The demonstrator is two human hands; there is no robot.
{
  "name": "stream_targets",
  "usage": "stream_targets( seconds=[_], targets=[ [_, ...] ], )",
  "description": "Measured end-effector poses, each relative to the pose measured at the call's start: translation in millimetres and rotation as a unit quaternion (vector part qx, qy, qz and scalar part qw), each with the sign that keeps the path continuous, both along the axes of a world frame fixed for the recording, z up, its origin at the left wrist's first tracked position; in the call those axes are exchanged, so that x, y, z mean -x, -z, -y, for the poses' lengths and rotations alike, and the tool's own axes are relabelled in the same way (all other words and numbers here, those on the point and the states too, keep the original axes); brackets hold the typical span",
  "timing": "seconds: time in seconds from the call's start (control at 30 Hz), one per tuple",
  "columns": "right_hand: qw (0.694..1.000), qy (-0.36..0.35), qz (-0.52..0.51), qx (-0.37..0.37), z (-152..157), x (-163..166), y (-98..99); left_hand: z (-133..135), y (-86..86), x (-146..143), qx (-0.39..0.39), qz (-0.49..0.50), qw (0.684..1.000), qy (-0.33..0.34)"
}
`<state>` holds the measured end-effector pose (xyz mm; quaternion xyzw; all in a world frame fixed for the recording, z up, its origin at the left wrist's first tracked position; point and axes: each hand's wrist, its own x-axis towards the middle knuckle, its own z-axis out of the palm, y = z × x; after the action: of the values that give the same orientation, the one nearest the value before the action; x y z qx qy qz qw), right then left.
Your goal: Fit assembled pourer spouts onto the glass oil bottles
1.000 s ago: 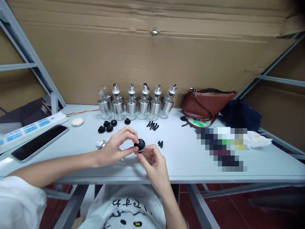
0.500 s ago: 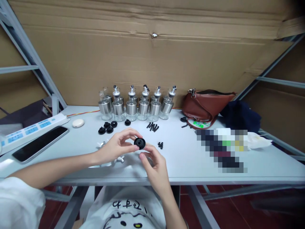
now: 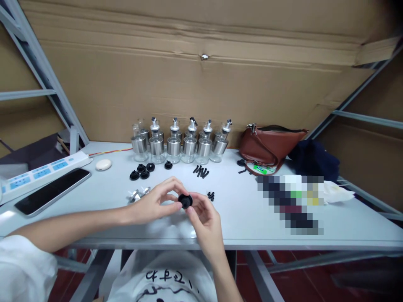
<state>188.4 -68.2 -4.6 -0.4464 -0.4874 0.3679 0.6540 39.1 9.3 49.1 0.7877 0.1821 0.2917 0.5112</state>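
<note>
Above the front part of the table I hold a black round stopper between both hands. My left hand pinches its left side with thumb and fingers. On the right side, the thumb and fingers of my right hand close on its edge. Several more black stoppers lie beyond my left hand, one of them a little apart. Shiny metal pourer parts rest behind my left wrist, partly hidden by it. Thin black tubes and small black caps lie beyond my right hand.
Glass bottles with metal bands stand in rows at the back, several topped with pourers. A power strip, a phone and a white round case lie left. Right are a brown bag and a blurred-out patch.
The right thumb and fingers have closed in on the stopper's edge. The stopper has turned in my fingers. The whole view has shifted slightly.
</note>
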Motion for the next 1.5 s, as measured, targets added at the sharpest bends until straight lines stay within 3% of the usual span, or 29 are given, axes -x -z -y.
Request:
stream_targets(
  seconds=[0.37,0.87,1.23,1.5],
  targets=[
    [1.000,0.017,0.026,-0.005,0.6,-1.0,0.2,1.8,-3.2,-2.3,0.052,-0.019,0.998,-0.012],
    [0.997,0.007,0.062,-0.038,3.0,-0.9,-3.4,2.4,-8.5,0.3,-0.025,-0.053,0.998,-0.014],
    [0.994,0.003,0.111,-0.014,2.6,1.2,-7.3,2.5,-6.2,1.5,0.033,-0.072,0.997,-0.014],
    [0.987,0.021,0.158,-0.013,5.9,1.6,-5.4,3.3,-3.1,1.6,0.034,-0.096,0.995,-0.006]
  ],
)
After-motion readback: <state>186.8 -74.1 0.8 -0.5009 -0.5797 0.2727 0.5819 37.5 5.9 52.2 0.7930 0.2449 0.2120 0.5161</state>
